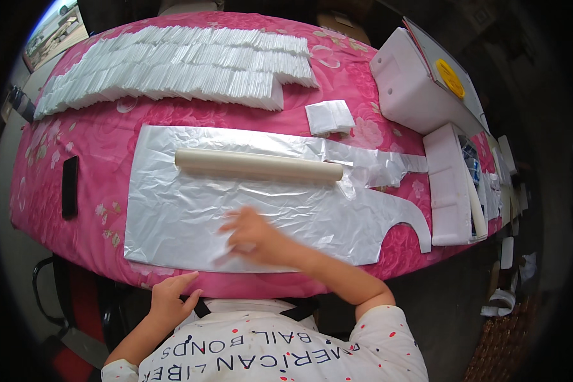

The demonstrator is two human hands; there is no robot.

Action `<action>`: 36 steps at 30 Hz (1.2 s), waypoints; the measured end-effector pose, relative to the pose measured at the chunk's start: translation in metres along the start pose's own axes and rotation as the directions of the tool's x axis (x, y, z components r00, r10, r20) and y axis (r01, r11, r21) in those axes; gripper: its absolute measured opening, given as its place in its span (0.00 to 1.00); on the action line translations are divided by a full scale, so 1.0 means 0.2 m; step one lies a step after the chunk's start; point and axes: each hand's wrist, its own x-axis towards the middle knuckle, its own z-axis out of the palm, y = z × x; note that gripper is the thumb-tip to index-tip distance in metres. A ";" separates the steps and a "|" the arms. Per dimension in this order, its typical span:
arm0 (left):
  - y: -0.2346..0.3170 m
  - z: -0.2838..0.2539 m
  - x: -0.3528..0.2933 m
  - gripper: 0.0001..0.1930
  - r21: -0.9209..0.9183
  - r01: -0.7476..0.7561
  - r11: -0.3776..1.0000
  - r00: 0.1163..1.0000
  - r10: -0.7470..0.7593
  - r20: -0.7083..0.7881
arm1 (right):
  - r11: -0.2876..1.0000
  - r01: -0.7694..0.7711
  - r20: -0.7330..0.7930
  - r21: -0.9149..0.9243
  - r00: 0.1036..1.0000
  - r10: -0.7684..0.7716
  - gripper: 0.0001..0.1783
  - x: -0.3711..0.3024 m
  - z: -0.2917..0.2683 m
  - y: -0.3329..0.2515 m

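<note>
A stack of thin white plastic carrier bags (172, 223) lies flat before me, its handle loops pointing right. Across its upper half rests a beige roller tube (254, 165). My right hand (251, 237) hovers over the lower middle of the bags, its fingers spread and partly smeared by motion, with nothing visible in them. At the table's near edge, below the bags' lower left corner, my left hand (172, 296) has its thumb and fingers apart and holds nothing. A small folded bag bundle (330, 118) sits beyond the bags' upper right side.
Rows of folded white bags (178, 67) fill the far left of the pink floral tablecloth (89, 140). A black phone-like slab (70, 188) lies at left. White foam boxes (401, 83) stand at right, with a yellow ring (451, 79) on a board. A red-and-black chair (79, 299) is lower left.
</note>
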 end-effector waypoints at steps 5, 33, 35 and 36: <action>-0.03 0.00 0.03 0.17 0.006 0.047 0.999 0.991 -0.048 0.124 | 0.912 -0.314 -0.709 0.265 0.578 0.405 0.06 -0.25 -0.88 0.43; 0.11 0.16 0.43 0.29 0.096 -0.266 0.959 0.955 0.248 0.163 | 0.666 -0.544 -0.125 -0.510 0.813 0.568 0.24 -0.23 -0.28 -0.02; 0.14 0.21 0.45 0.35 0.183 -0.217 0.959 0.969 0.189 0.162 | 0.753 -0.481 -0.066 -0.449 0.859 0.508 0.27 -0.33 -0.18 -0.09; 0.14 0.24 0.47 0.38 0.227 -0.193 0.955 0.974 0.159 0.158 | 0.786 -0.386 -0.071 -0.483 0.912 0.404 0.29 -0.38 -0.14 -0.10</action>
